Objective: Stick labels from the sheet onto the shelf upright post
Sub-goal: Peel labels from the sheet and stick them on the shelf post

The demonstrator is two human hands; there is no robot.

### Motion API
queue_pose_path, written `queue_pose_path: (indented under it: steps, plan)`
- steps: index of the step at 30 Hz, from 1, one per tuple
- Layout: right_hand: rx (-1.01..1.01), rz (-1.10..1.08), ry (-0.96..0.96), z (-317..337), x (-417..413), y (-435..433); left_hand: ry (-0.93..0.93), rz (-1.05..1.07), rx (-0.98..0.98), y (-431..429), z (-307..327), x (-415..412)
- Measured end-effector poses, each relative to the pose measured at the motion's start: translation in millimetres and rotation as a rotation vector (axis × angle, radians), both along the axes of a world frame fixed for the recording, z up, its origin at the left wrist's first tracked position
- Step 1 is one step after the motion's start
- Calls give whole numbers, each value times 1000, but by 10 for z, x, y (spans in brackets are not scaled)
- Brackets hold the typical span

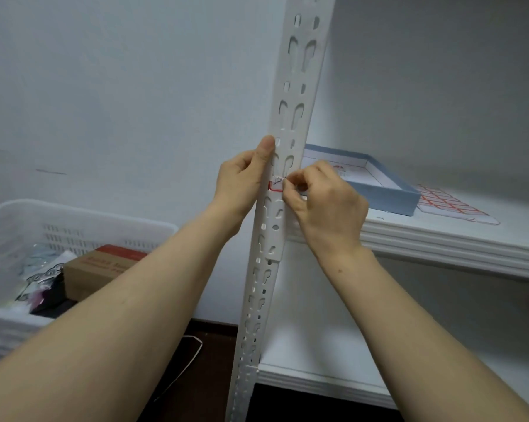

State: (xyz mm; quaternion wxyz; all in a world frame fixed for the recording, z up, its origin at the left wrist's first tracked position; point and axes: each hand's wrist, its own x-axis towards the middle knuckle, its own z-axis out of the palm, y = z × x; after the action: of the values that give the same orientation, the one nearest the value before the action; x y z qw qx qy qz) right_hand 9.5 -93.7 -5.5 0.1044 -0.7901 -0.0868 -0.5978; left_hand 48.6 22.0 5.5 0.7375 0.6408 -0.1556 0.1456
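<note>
The smooth white shelf board [440, 239], ribbed along its front edge, meets the shelf upright post [290, 117], a flat white strip punched with keyhole slots. A slotted plastic basket [74, 220] stands left; a shallow blue box [388, 193] and the red-gridded label sheet [452, 205] lie on the board. The left hand [242, 178] grips the post's edge; the right hand [324, 202] pinches a red-bordered label [275, 185] against its face.
</note>
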Motion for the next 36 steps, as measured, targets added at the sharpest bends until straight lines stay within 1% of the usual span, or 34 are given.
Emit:
queue_pose_path:
  steps: [2,6,12,17,21,24,29,32,34,36]
  plan:
    - [-9,-35,-6,-3,28,1,-8,3,-3,-6,-9,2]
    - [-73,-100,-77,-10,64,0,-26,10,-22,-28,-27,2]
    - [-91,-93,-128,-18,88,-15,-58,56,-25,-51,-11,-38]
    - [-88,-64,-92,-41,54,-58,-57,84,-18,-60,-17,-38]
    - [-24,61,-25,-88,-31,-132,-45,83,-17,-63,-13,-35]
    - [7,133,-27,-66,-96,-144,-45,70,-28,-58,-10,-48]
    - [-9,102,13,0,-104,-101,-25,61,-35,-54,7,-75]
    - [107,165,113,17,-151,-101,-26,68,-27,-58,14,-88]
    - [275,283,239,89,-183,-149,-19,84,-13,-50,18,-95]
    - [501,403,334,233,-214,-240,6,105,-1,-62,21,-102]
